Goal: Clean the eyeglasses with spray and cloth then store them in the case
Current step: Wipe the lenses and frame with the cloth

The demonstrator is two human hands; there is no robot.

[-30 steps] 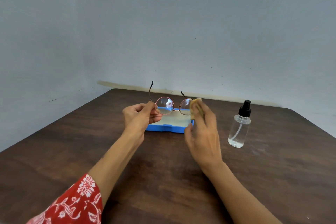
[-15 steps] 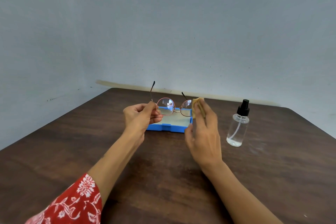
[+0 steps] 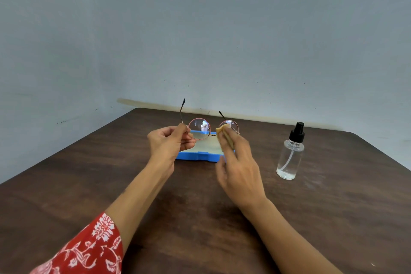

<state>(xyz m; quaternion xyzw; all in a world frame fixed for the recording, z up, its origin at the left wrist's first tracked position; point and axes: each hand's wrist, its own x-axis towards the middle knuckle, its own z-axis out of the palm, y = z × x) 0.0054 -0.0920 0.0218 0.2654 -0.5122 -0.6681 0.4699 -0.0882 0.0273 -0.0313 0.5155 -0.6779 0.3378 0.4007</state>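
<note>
Up above the open blue case [image 3: 195,156], the left hand [image 3: 168,144] pinches the eyeglasses [image 3: 199,131]; the right hand [image 3: 239,167] presses a folded yellow cloth [image 3: 224,134] onto one lens.

The middle of the dark wooden table [image 3: 89,184] is taken up by the open blue case [image 3: 198,156], above which the round-lensed eyeglasses [image 3: 199,131] are held up by the left hand [image 3: 169,143] and the right hand [image 3: 239,170], the latter pressing a yellowish cloth [image 3: 224,134] to one lens. Access to the case from the near side is blocked by both forearms. To the right, a clear spray bottle [image 3: 290,158] stands upright, well apart from the case, with a bare strip of tabletop between them. Wide bare surface is left at the far left, the far right and the near edge. Passage beyond the table is closed by the grey wall [image 3: 200,29].
</note>
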